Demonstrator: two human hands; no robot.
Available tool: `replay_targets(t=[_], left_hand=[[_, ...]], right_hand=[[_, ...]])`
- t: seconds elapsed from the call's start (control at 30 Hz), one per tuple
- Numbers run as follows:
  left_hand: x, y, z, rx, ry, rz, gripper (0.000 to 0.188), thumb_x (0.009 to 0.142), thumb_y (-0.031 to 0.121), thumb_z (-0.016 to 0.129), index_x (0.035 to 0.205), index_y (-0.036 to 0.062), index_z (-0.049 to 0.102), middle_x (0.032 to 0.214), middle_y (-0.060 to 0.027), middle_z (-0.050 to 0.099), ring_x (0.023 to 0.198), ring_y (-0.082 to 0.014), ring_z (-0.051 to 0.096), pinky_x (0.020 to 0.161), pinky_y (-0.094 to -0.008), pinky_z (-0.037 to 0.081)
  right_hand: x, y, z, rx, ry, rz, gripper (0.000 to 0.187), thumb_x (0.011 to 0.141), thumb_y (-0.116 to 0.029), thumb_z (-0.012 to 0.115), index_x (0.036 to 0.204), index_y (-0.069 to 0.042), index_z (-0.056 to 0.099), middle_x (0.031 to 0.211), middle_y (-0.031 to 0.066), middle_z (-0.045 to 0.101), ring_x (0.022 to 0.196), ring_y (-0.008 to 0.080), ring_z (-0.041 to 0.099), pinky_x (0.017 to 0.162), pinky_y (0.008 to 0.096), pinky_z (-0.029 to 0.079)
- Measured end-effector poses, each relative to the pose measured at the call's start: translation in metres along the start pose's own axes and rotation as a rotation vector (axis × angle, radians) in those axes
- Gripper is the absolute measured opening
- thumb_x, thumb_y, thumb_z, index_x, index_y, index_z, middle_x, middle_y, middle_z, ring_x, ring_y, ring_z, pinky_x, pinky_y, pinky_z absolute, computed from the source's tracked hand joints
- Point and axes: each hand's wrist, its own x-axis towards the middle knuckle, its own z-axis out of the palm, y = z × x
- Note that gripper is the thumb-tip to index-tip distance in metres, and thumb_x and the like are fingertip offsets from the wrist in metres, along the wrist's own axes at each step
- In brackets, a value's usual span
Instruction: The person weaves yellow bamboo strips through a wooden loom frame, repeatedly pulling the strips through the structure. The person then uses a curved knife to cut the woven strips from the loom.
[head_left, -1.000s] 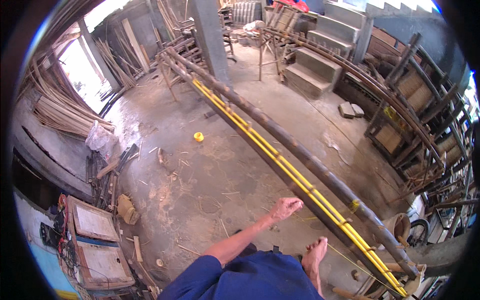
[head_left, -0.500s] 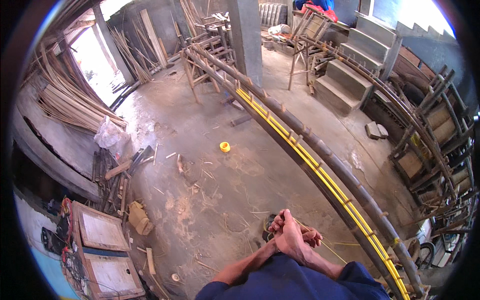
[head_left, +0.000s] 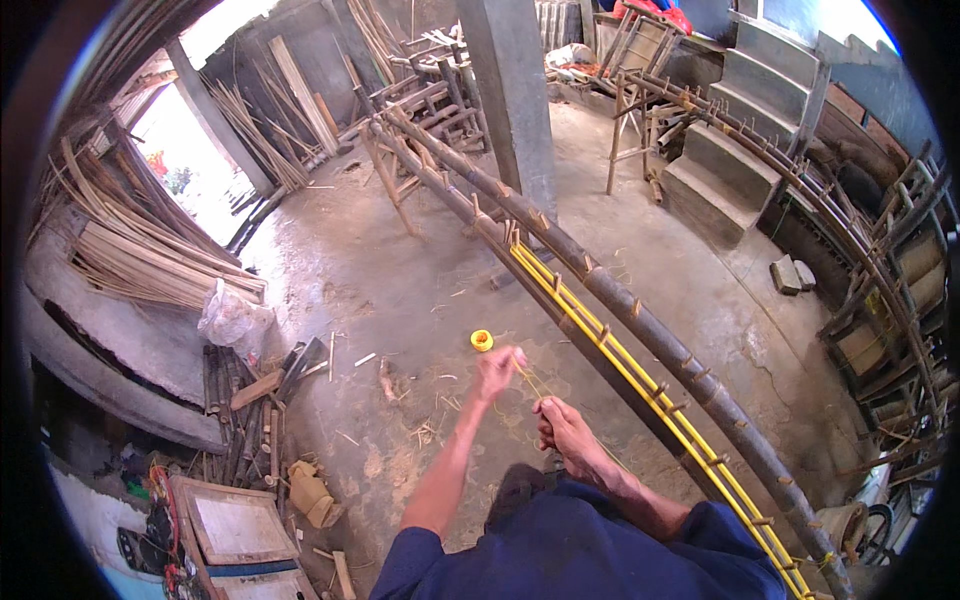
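Note:
A thin yellow cord (head_left: 531, 383) runs between my two hands. My left hand (head_left: 496, 373), a little blurred, reaches forward with its fingers closed on the cord. Nearer to me, my right hand (head_left: 566, 430) makes a fist around the cord, which trails past the wrist toward the lower right. A yellow roll (head_left: 482, 341) lies on the floor just beyond my left hand. On the right stretches a long frame of two dark poles (head_left: 640, 322) with short wooden pegs. Bright yellow strands (head_left: 655, 401) lie lengthwise along its nearer pole.
A concrete pillar (head_left: 512, 110) stands behind the frame, with concrete steps (head_left: 722, 185) to its right. Bamboo strips (head_left: 150, 262) and a plastic bag (head_left: 233, 318) are at the left. Offcuts litter the floor near a wooden cabinet (head_left: 237, 525). Stacked chairs (head_left: 905, 265) line the right side.
My hands were close together near my body. My left hand has moved forward and left, drawing apart from the right, with cord now stretched between them. The view has shifted slightly.

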Motion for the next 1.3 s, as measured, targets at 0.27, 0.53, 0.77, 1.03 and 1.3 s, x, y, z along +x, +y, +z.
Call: replay_targets(t=[0.27,0.53,0.77,1.03,1.3], left_hand=[[0.162,-0.084,-0.032,0.210,-0.090,-0.042,0.030,0.092,0.026,0.057,0.078,0.0001,0.060,0.065,-0.0180,0.054,0.058,-0.0273,0.055,0.055,-0.0389,0.041],[0.272,-0.131,-0.039,0.453,-0.114,0.043,0.038,0.090,0.033,0.059,0.070,0.0004,0.056,0.069,-0.0179,0.057,0.064,-0.0357,0.057,0.057,-0.0421,0.042],[0.274,-0.155,-0.052,0.316,-0.202,0.035,0.035,0.089,0.031,0.062,0.070,0.0022,0.053,0.071,-0.0158,0.055,0.068,-0.0349,0.057,0.060,-0.0443,0.042],[0.258,0.014,-0.001,0.014,-0.988,0.708,0.033,0.082,0.025,0.069,0.111,0.0105,0.064,0.090,-0.0087,0.068,0.084,-0.0280,0.065,0.078,-0.0378,0.050],[0.261,0.126,0.116,0.200,-1.940,0.217,0.024,0.087,0.024,0.068,0.095,0.0015,0.071,0.067,-0.0020,0.064,0.062,-0.0068,0.060,0.058,-0.0258,0.050]], right_hand=[[0.172,-0.066,0.006,-0.413,0.085,-0.273,0.028,0.100,-0.025,0.041,0.108,-0.005,0.059,0.069,-0.0046,0.040,0.060,0.0052,0.040,0.051,0.0226,0.037],[0.342,-0.146,0.002,0.226,0.427,-0.208,0.036,0.096,-0.017,0.043,0.131,-0.015,0.050,0.066,-0.0055,0.040,0.052,0.0047,0.035,0.043,0.0213,0.030],[0.279,-0.128,-0.009,0.713,0.569,-0.205,0.020,0.098,-0.020,0.049,0.114,-0.011,0.058,0.060,-0.0077,0.034,0.048,0.0055,0.029,0.042,0.0222,0.023],[0.081,-0.068,0.015,0.268,0.719,-0.178,0.028,0.100,-0.031,0.047,0.105,-0.007,0.060,0.064,-0.0085,0.034,0.056,0.0038,0.032,0.049,0.0212,0.029],[-0.126,0.013,0.035,0.148,0.992,-0.355,0.027,0.100,-0.031,0.048,0.099,-0.007,0.061,0.064,-0.0079,0.037,0.058,0.0038,0.034,0.052,0.0208,0.031]])
